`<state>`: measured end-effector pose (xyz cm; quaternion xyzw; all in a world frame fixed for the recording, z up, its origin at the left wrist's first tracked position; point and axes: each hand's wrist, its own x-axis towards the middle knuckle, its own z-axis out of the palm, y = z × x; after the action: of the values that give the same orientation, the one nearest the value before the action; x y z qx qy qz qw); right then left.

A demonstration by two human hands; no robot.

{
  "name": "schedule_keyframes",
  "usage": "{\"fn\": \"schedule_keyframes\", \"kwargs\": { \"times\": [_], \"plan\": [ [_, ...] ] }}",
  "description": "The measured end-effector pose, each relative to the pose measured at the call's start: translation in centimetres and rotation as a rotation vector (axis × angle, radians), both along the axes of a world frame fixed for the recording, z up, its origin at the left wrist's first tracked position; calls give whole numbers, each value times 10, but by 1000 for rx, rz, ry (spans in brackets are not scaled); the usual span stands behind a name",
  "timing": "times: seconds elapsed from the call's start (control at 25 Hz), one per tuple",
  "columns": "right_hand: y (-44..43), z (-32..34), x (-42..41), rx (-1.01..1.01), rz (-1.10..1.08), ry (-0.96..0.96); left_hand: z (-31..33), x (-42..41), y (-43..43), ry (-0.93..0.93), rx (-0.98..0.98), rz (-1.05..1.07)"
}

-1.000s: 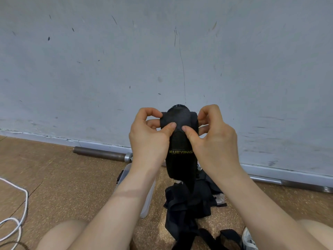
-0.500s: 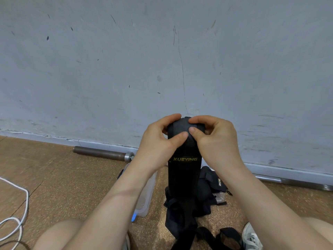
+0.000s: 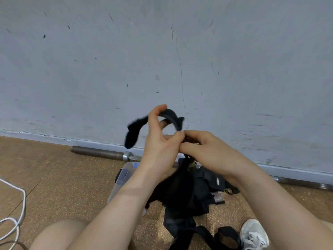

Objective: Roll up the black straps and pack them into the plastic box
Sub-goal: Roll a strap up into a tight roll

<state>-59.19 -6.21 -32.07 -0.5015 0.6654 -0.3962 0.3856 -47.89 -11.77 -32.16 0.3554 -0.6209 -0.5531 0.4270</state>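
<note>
We see black fabric strap (image 3: 172, 114) held up above clear plastic box (image 3: 124, 175), arched, loose end blurred. Left hand (image 3: 160, 143) pinches arch top; right hand (image 3: 209, 151) pinches lower part. Heap of black straps (image 3: 187, 195) just right of box, grey metal bar (image 3: 99, 152) behind box.

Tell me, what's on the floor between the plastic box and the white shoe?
A heap of black straps lies between the box and the shoe, in the head view.

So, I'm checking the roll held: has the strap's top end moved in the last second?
Yes. The strap end swung left, out of the roll, and now hangs above the metal bar, beside the left hand.
</note>
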Motion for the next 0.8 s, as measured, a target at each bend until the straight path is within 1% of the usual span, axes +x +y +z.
{"fn": "schedule_keyframes", "kwargs": {
  "times": [0.08, 0.12, 0.16, 0.24, 0.28, 0.32, 0.36, 0.4, 0.44, 0.48, 0.56, 0.6, 0.64, 0.68, 0.76, 0.8],
  "plan": [
    [0, -7, -9, -30, -81, -197, 3, 1, 2, 39, 131, -212],
    [0, -9, -13, -16, -111, -270, 5, 3, 2, -15, 121, -261],
    [1, -10, -15, 17, -102, -319, 7, 7, -2, -145, 0, -233],
    [3, -9, -18, 86, -36, -361, 9, 15, -17, -529, -438, -10],
    [4, -8, -21, 104, -20, -372, 9, 18, -24, -710, -612, 93],
    [5, -5, -24, 102, -24, -394, 11, 20, -29, -853, -697, 158],
    [5, -3, -27, 78, -50, -428, 12, 20, -31, -934, -702, 176],
    [5, -1, -29, 43, -91, -471, 10, 20, -31, -949, -667, 164],
    [4, 0, -29, 4, -143, -512, 8, 19, -29, -875, -590, 143],
    [3, 0, -30, -35, -203, -548, 6, 17, -24, -738, -476, 132],
    [-1, -3, -28, -101, -308, -576, 8, 13, -16, -432, -104, 59],
    [-2, -5, -25, -122, -354, -565, 8, 11, -12, -338, 87, -29],
    [-2, -5, -21, -136, -396, -537, 6, 8, -7, -275, 233, -115],
    [-3, -6, -19, -150, -431, -498, 2, 5, -1, -221, 294, -164],
    [-4, -7, -15, -182, -422, -377, -9, -1, 5, -173, 268, -134],
    [-5, -8, -17, -157, -365, -225, -17, -4, 5, -159, 251, -96]
  ]
}}
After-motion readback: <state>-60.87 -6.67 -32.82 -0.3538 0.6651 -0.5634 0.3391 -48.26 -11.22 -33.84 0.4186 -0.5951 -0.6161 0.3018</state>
